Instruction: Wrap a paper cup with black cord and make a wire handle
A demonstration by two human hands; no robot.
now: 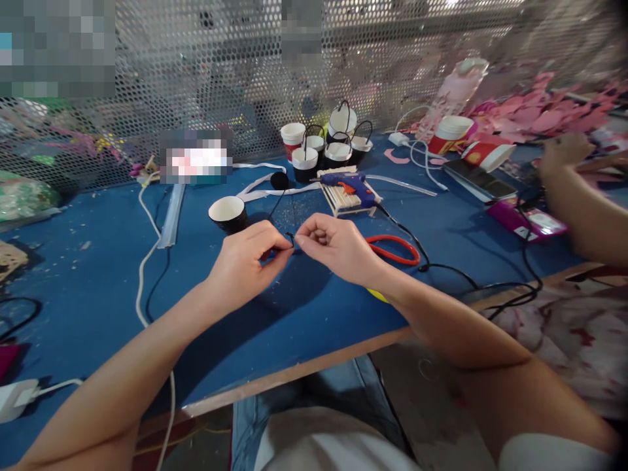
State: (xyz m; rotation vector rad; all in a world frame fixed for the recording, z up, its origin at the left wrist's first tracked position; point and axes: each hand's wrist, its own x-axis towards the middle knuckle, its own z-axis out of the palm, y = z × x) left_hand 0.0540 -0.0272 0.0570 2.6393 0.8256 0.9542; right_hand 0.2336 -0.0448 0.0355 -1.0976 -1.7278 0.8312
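Observation:
My left hand [250,258] and my right hand [333,245] meet over the blue table [98,288], fingertips pinched together on a thin black wire [290,238]. The wire runs up from my fingers toward a black spool [279,180] farther back. A black paper cup [228,214] with a white inside stands just beyond my left hand. Red-handled scissors [395,250] lie right of my right hand, partly hidden by it.
Several small black cups with wire handles [328,152] stand at the back, beside a blue glue gun [352,186] on a stick rack. Cables cross the table. Another person's arm [579,196] reaches in at right near red cups [485,156] and pink paper. A mesh wall backs the table.

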